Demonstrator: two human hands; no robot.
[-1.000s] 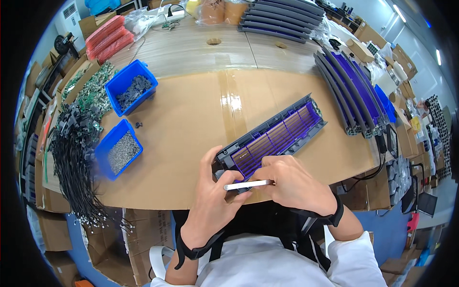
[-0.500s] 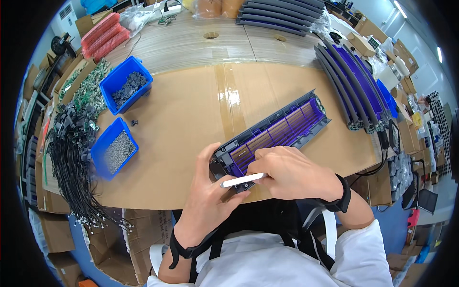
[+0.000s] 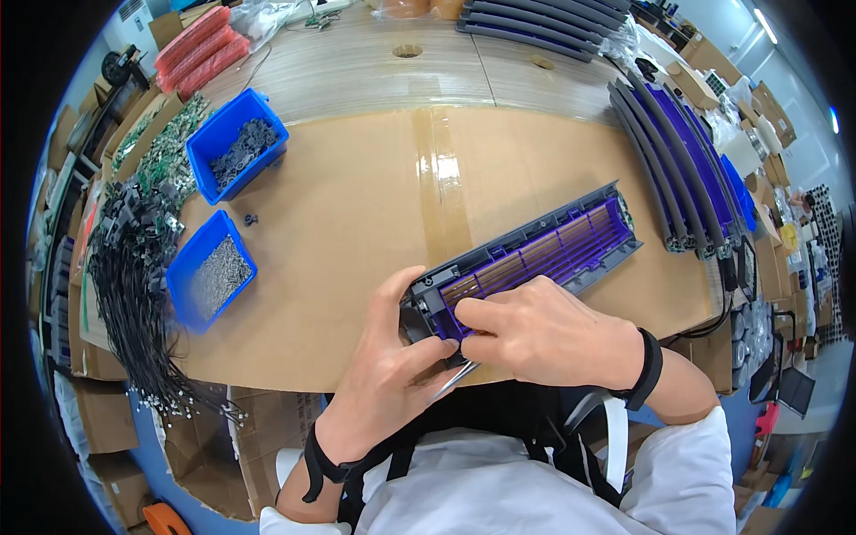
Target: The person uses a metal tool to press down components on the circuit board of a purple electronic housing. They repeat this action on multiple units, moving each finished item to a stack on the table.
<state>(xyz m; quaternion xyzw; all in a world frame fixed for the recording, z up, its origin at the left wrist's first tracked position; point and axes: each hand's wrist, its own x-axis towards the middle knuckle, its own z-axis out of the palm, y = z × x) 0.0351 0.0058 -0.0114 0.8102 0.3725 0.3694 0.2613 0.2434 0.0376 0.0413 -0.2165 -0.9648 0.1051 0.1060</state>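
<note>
A long plastic housing (image 3: pixel 540 251), dark grey outside and purple with a ribbed grille inside, lies slanted on the cardboard. My left hand (image 3: pixel 382 361) grips its near left end, thumb on the inner edge and fingers round the outside. Over that same end, my right hand (image 3: pixel 557 337) is closed, its thumb and forefinger pinched at the housing's corner. From under the right fingers a thin silver tool (image 3: pixel 456 379) sticks out toward my left wrist; its working tip is hidden. What the right fingertips touch inside the housing cannot be made out.
Left on the cardboard (image 3: pixel 330 196) stand a blue bin (image 3: pixel 259 169) of dark grey parts and a blue bin (image 3: pixel 183 278) of small metal pieces. Black cables (image 3: pixel 134 294) hang beyond. Similar housings (image 3: pixel 682 169) stand at the right; more (image 3: pixel 544 27) lie at the back.
The tool has swung from lying level across the housing's end to pointing down toward my left wrist. My right hand has turned and moved nearer the corner; the left thumb now presses the inner edge.
</note>
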